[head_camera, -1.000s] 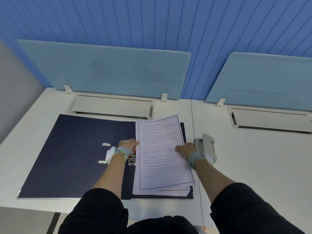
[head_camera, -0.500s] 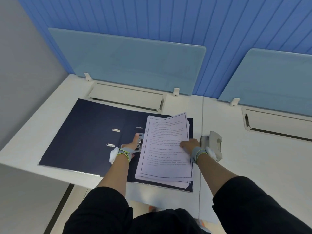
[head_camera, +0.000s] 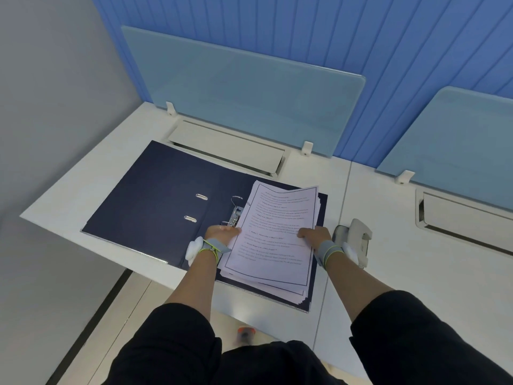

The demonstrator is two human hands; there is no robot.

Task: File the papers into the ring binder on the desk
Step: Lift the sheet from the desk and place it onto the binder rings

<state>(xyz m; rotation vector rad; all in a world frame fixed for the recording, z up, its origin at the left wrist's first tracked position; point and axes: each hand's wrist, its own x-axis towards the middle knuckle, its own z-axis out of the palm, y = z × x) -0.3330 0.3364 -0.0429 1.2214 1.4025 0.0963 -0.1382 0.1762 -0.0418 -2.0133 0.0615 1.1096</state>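
A dark blue ring binder [head_camera: 155, 207] lies open on the white desk. Its metal ring mechanism [head_camera: 236, 211] stands in the middle with the rings apart. A stack of printed white papers [head_camera: 274, 240] rests on the binder's right half, its left edge against the mechanism. My left hand [head_camera: 220, 233] holds the stack's left edge beside the rings. At the stack's right edge, my right hand [head_camera: 312, 235] grips the sheets with fingers on top.
A grey hole punch [head_camera: 356, 240] sits on the desk just right of my right hand. Frosted blue divider panels [head_camera: 244, 87] and cable trays [head_camera: 227, 148] line the back of the desk. The desk's left edge [head_camera: 55, 226] drops to the floor.
The view has swung left and down. My left hand moved from the ring mechanism onto the stack's left edge, and the rings now show uncovered. My right hand stays at the right edge.
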